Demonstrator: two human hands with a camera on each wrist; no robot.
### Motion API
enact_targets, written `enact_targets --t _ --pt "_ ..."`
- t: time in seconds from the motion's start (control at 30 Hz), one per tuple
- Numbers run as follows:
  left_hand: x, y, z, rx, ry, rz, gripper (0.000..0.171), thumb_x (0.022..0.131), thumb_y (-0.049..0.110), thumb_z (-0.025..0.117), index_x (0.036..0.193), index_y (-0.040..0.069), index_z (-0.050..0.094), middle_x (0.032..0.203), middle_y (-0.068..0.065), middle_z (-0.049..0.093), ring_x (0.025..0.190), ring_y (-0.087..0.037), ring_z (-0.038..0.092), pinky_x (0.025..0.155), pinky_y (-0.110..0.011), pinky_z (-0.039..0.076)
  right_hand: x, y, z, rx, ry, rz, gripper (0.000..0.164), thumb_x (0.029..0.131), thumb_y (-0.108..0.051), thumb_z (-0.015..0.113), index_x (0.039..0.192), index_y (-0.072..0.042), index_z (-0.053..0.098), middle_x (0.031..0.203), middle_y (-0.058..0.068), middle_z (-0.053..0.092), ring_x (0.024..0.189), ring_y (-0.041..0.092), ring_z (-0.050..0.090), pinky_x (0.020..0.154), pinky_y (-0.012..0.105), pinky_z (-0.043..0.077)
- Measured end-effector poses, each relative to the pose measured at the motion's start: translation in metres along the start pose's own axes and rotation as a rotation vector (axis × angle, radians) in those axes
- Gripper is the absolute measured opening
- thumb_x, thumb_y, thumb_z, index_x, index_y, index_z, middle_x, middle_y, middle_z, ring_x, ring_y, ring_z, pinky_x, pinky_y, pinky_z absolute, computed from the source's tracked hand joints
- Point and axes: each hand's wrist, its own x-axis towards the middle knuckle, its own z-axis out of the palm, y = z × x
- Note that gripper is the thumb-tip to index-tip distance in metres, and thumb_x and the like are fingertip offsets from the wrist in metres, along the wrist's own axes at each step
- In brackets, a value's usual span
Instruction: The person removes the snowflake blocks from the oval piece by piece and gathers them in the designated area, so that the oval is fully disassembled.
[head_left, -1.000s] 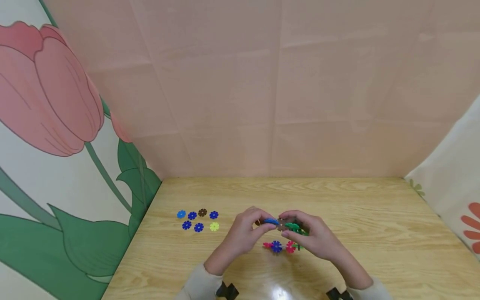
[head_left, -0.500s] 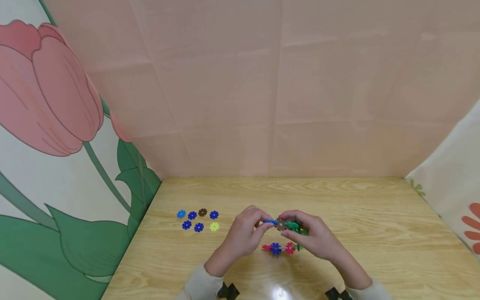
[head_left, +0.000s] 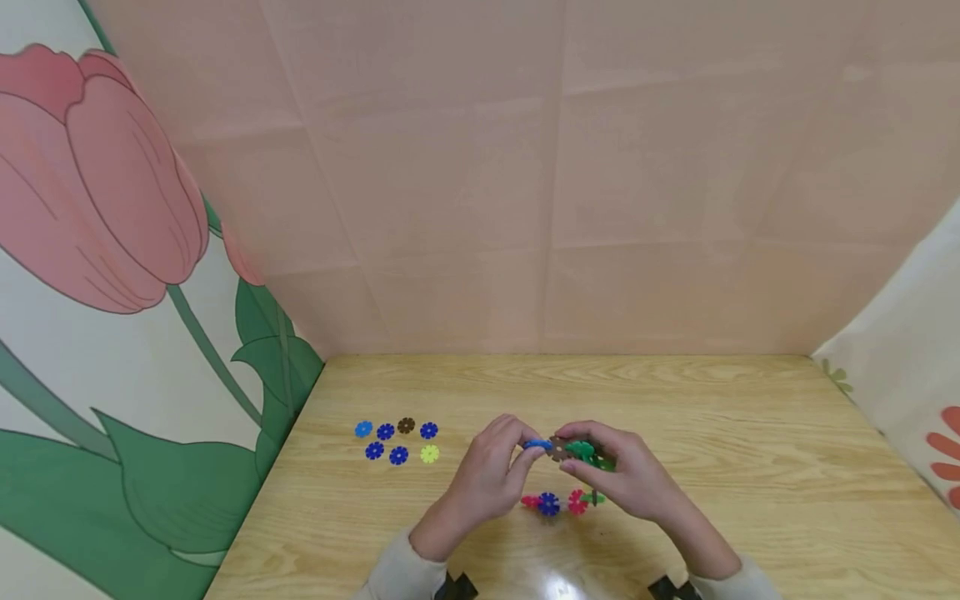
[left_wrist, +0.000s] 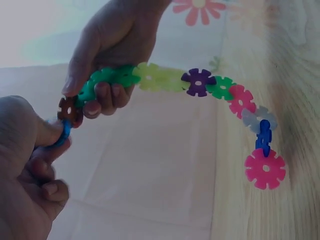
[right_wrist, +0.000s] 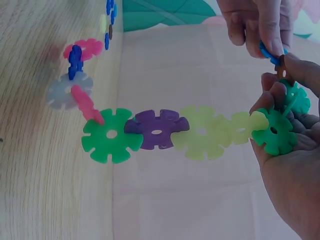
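Seven loose discs (head_left: 398,456) lie on the counter (head_left: 337,508), at left. Left grip (head_left: 487,467): pinching a blue disc (head_left: 538,444), which meets the brown disc (head_left: 556,448) at the end of the chain (right_wrist: 157,130). Right grip (head_left: 626,467): curled round the chain's green discs (right_wrist: 281,135). Versus one second ago, blue and brown have shifted slightly left together; the chain's far stretch (head_left: 548,504) sits lower in head view. Likely a joint being seated; completion unclear.
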Motion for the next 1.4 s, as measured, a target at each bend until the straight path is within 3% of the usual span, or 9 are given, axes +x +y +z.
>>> enact_targets --t 0.17,0.4,0.6,0.8,0.97,1.2,1.4 --pt "0.0 0.001 -0.001 0.029 0.046 0.007 0.006 0.1 0.01 0.063 0.102 0.005 0.062 0.091 0.0 0.062 0.081 -0.01 0.055 0.073 -0.02 0.052 -0.001 0.003 -0.001 -0.049 0.034 0.012 0.033 0.089 0.005 0.072 0.119 -0.006 0.064 0.105 0.007 0.074 0.09 0.008 0.07 0.068 0.027 0.06" --pt "-0.004 -0.01 -0.006 -0.063 0.003 -0.068 0.011 0.101 0.019 0.063 0.109 0.011 0.066 0.089 0.006 0.063 0.076 -0.001 0.051 0.065 -0.015 0.049 -0.002 0.003 -0.005 -0.064 0.046 0.04 0.034 0.09 0.004 0.072 0.122 -0.005 0.065 0.107 0.01 0.074 0.093 0.006 0.069 0.07 0.028 0.06" --pt "-0.017 -0.03 -0.015 -0.146 -0.021 -0.236 0.013 0.098 0.017 0.068 0.111 0.014 0.069 0.09 0.007 0.069 0.078 0.0 0.062 0.07 -0.02 0.056 -0.003 0.004 -0.007 -0.084 0.057 0.083 0.03 0.093 -0.004 0.072 0.122 -0.007 0.066 0.108 0.007 0.074 0.093 0.009 0.07 0.072 0.027 0.06" --pt "-0.039 -0.057 -0.034 -0.121 -0.056 -0.4 0.029 0.098 0.018 0.069 0.127 0.013 0.066 0.098 0.006 0.066 0.087 -0.007 0.063 0.078 -0.023 0.057 -0.004 0.006 -0.007 -0.074 0.051 0.129 0.03 0.093 -0.008 0.073 0.122 -0.009 0.066 0.108 0.004 0.074 0.092 0.012 0.07 0.072 0.029 0.06" --pt "-0.059 -0.081 -0.055 -0.134 -0.061 -0.55 0.033 0.096 0.015 0.071 0.129 0.015 0.066 0.105 0.003 0.064 0.094 -0.013 0.061 0.078 -0.024 0.057 -0.005 0.007 -0.008 -0.077 0.047 0.108 0.032 0.094 -0.004 0.07 0.125 -0.006 0.064 0.109 0.007 0.073 0.093 0.011 0.07 0.073 0.028 0.06" --pt "-0.085 -0.117 -0.077 -0.013 -0.053 -0.715 0.033 0.094 0.012 0.073 0.127 0.012 0.068 0.096 0.003 0.063 0.086 -0.013 0.058 0.069 -0.025 0.052 -0.005 0.01 -0.009 -0.112 0.052 0.074 0.031 0.095 0.0 0.068 0.126 -0.004 0.065 0.113 0.006 0.073 0.098 0.008 0.07 0.079 0.026 0.059" --pt "-0.104 -0.141 -0.097 -0.034 -0.027 -0.84 0.036 0.094 0.01 0.073 0.129 0.008 0.066 0.096 -0.003 0.063 0.087 -0.018 0.055 0.067 -0.026 0.049 -0.004 0.009 -0.01 -0.124 0.052 0.047 0.031 0.095 0.002 0.067 0.125 -0.005 0.066 0.11 0.002 0.071 0.093 0.014 0.07 0.071 0.026 0.058"
